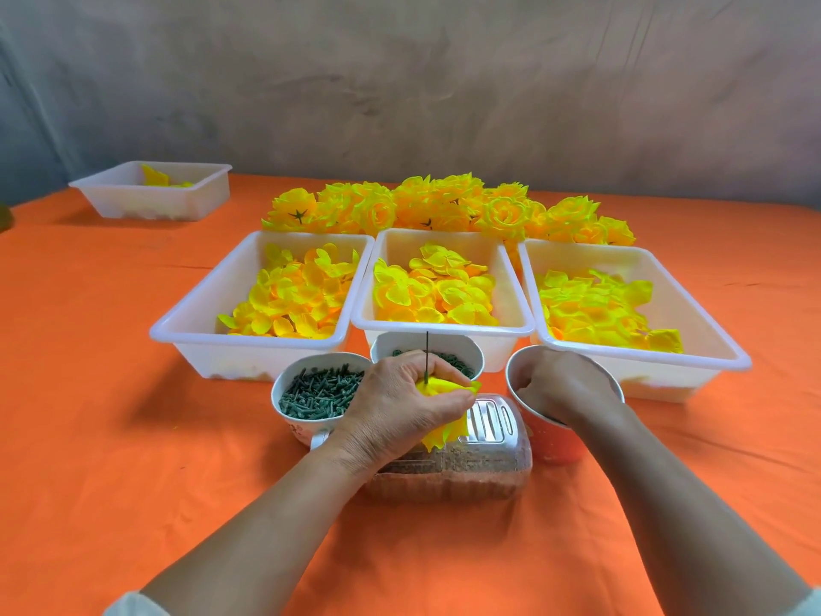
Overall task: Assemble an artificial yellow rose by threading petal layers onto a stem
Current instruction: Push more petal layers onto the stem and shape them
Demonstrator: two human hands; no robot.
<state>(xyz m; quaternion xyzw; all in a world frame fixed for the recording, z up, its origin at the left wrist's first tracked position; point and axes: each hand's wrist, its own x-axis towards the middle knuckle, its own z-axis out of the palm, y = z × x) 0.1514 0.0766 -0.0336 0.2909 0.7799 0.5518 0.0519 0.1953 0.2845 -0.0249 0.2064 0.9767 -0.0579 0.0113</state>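
My left hand (400, 406) grips a partly built yellow rose (444, 420), petals down, over a clear plastic box (488, 455). A thin green stem (427, 357) sticks straight up out of the rose above my fingers. My right hand (559, 384) reaches into an orange cup (555, 442) with fingers curled; what it holds, if anything, is hidden. Three white trays of loose yellow petal layers stand behind: left tray (186, 335), middle tray (444, 326), right tray (711, 353).
A mug of green plastic pegs (320, 393) sits left of my left hand, a white bowl of green rings (462, 353) behind it. Finished yellow roses (444, 206) lie in a row behind the trays. A fourth white tray (151, 193) stands far left on the orange tablecloth.
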